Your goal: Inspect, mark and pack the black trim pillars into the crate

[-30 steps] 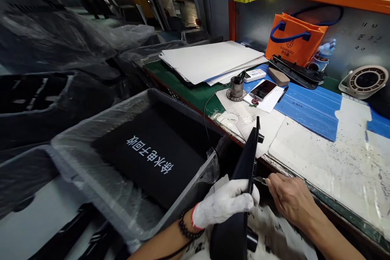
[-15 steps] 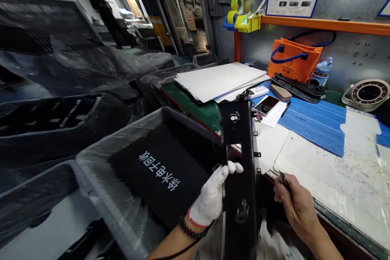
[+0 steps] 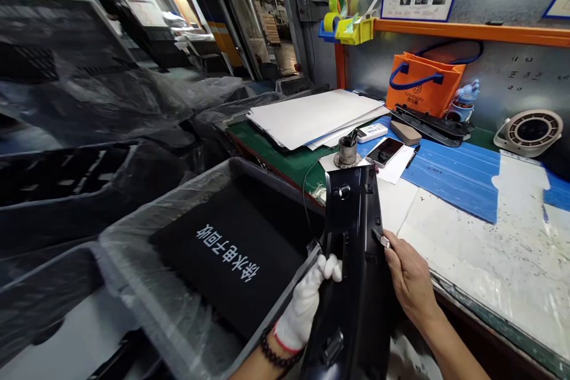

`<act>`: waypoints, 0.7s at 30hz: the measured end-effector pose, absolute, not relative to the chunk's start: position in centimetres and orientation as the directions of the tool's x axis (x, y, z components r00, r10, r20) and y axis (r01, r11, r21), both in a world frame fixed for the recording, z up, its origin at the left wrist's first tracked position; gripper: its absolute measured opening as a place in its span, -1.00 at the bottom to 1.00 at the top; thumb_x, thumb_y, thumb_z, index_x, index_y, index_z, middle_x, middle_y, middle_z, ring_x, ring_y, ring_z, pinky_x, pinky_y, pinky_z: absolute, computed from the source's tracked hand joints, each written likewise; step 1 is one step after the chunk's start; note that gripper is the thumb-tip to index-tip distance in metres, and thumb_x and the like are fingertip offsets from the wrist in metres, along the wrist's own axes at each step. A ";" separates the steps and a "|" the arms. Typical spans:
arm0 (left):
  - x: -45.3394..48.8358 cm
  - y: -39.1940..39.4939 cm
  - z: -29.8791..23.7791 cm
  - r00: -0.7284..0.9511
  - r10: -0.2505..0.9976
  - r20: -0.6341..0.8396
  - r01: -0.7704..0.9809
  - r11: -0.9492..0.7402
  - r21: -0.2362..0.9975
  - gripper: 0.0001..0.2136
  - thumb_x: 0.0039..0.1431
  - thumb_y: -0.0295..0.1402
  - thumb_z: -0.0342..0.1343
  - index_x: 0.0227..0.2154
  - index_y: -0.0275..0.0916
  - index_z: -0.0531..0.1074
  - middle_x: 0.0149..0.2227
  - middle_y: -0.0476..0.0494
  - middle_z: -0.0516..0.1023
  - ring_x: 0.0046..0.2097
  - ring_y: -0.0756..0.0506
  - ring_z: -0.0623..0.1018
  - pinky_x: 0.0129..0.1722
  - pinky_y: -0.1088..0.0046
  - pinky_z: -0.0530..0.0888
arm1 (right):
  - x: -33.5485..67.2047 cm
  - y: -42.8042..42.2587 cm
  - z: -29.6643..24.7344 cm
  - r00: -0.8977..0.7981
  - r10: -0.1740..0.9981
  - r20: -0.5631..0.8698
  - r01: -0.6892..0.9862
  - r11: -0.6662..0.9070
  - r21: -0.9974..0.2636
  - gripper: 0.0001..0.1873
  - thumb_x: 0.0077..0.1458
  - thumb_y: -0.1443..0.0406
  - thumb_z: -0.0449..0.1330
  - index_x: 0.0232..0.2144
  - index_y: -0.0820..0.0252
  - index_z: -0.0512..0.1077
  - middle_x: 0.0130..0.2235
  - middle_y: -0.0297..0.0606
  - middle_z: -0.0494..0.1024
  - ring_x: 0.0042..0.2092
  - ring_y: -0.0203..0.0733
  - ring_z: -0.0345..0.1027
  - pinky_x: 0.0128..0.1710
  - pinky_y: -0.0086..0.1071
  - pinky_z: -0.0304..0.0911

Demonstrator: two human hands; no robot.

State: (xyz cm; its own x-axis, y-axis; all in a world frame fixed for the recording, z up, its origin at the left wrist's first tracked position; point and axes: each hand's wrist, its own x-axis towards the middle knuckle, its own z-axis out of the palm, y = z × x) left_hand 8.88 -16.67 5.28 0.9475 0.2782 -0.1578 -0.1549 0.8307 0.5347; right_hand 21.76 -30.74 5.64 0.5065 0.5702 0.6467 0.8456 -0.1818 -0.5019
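Observation:
A long black plastic panel [image 3: 356, 297] with cut-outs and small clips stands tilted in front of me, beside the worktable's edge. My left hand [image 3: 307, 297], in a white glove, is closed on the panel's left side, its fingertips hooked at a rectangular opening. My bare right hand [image 3: 407, 273] is closed around a small knife [image 3: 382, 240]; the blade lies against the panel's right edge. Most of the knife's handle is hidden inside my fingers. The panel's lower end runs out of the picture.
Left of the panel stands a plastic-lined grey bin [image 3: 129, 231] with a black sheet [image 3: 222, 249] bearing white characters. On the worktable lie white sheets [image 3: 307, 119], a phone [image 3: 385, 152], a metal cup [image 3: 347, 150], an orange bag [image 3: 421, 86] and a fan [image 3: 532, 130]. A person [image 3: 127, 21] stands far left.
My right hand has moved left with the knife, bringing the blade to the panel's edge. The panel has turned and lowered slightly, uncovering the metal cup. My left hand keeps its hold.

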 end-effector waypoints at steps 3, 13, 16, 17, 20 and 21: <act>8.9 -16.8 5.4 0.943 0.301 -0.141 -0.174 0.809 0.561 -0.57 -0.03 -0.16 0.34 -0.63 -0.25 0.18 -0.55 0.07 0.18 -0.45 0.04 0.25 -0.32 0.52 0.31 | 21.8 -30.6 5.4 0.521 0.560 0.645 0.833 -0.168 -0.527 -0.62 0.43 0.21 -0.14 0.06 0.26 0.36 -0.09 -0.10 0.52 -0.08 -0.07 0.43 -0.22 -0.30 0.42; 8.6 -16.4 5.6 0.934 0.338 -0.113 -0.154 0.668 0.728 -0.55 -0.02 -0.04 0.30 -0.65 -0.25 0.22 -0.56 0.04 0.21 -0.42 0.00 0.26 -0.31 0.50 0.29 | 21.8 -30.7 5.2 0.579 0.548 0.604 0.790 -0.193 -0.582 -0.60 0.42 0.18 -0.13 -0.01 0.28 0.41 -0.13 -0.10 0.54 -0.11 -0.06 0.45 -0.25 -0.33 0.41; 8.4 -16.3 5.5 0.936 0.329 -0.126 -0.139 0.674 0.726 -0.55 0.02 -0.01 0.26 -0.63 -0.25 0.24 -0.53 0.03 0.23 -0.42 0.00 0.25 -0.32 0.50 0.28 | 21.5 -30.8 5.7 0.578 0.530 0.621 0.791 -0.177 -0.585 -0.63 0.42 0.18 -0.12 -0.05 0.27 0.40 -0.20 -0.13 0.54 -0.19 -0.09 0.46 -0.29 -0.35 0.39; 8.4 -16.3 5.4 0.935 0.330 -0.129 -0.141 0.679 0.720 -0.56 0.03 -0.02 0.25 -0.62 -0.25 0.24 -0.52 0.03 0.24 -0.41 0.00 0.26 -0.31 0.50 0.28 | 21.4 -30.9 6.0 0.582 0.530 0.617 0.787 -0.175 -0.592 -0.64 0.41 0.18 -0.12 -0.06 0.25 0.38 -0.28 -0.18 0.54 -0.29 -0.12 0.47 -0.35 -0.37 0.38; 8.4 -16.3 5.3 0.931 0.345 -0.121 -0.158 0.678 0.718 -0.59 0.07 -0.05 0.23 -0.60 -0.24 0.25 -0.51 0.01 0.27 -0.38 -0.02 0.28 -0.26 0.49 0.29 | 21.2 -31.2 6.8 0.560 0.560 0.611 0.789 -0.136 -0.599 -0.65 0.40 0.14 -0.13 -0.02 0.22 0.31 -0.46 -0.34 0.44 -0.53 -0.22 0.35 -0.52 -0.42 0.32; 8.4 -16.3 5.2 0.929 0.354 -0.113 -0.166 0.666 0.727 -0.60 0.08 -0.05 0.23 -0.59 -0.24 0.26 -0.50 0.00 0.29 -0.37 -0.02 0.29 -0.25 0.48 0.29 | 21.2 -31.2 7.1 0.528 0.587 0.613 0.802 -0.109 -0.587 -0.63 0.40 0.14 -0.14 0.04 0.22 0.29 -0.44 -0.33 0.45 -0.53 -0.23 0.35 -0.51 -0.42 0.32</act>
State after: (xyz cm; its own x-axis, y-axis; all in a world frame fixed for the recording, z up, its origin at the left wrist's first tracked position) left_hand 8.45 -16.30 5.19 0.9285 0.3539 -0.1125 -0.1657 0.6661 0.7272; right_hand 21.25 -31.24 7.07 0.5284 0.5871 0.6133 0.8022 -0.1085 -0.5872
